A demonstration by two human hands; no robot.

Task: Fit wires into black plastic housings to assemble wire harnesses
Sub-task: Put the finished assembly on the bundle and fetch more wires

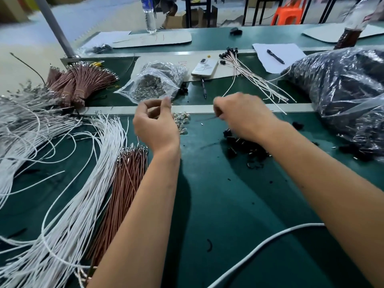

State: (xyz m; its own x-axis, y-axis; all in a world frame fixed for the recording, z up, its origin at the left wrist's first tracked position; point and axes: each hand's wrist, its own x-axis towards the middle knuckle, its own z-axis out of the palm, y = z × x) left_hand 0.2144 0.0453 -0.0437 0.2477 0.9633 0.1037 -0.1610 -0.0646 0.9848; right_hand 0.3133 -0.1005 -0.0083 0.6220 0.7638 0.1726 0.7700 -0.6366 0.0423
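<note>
Fingers of the left hand (154,123) curl loosely with a gap between thumb and forefinger; nothing can be made out between them. The right hand (242,117) is closed in a fist, knuckles up, and a thin blurred rod or wire juts left from it; what exactly it pinches cannot be told.

Taking the metal strip (199,109) that crosses the green bench (218,204) as landmark: both hands hover just on the near side of it. The loose black housings (243,146) lie in a heap below the right wrist, near side of the strip. A small pile of metal terminals (181,121) sits against the strip, just right of the left hand. White wires (68,183) fan out far to the left, and a brown wire bundle (126,179) lies beside the left forearm.

Beyond the strip are a clear bag of terminals (153,82), a phone (204,67), and finished white leads with black ends (245,69). A large plastic bag (342,84) crowds the right edge across the strip. Bare green surface opens between the forearms toward the near edge, crossed only by a white cable (270,242).
</note>
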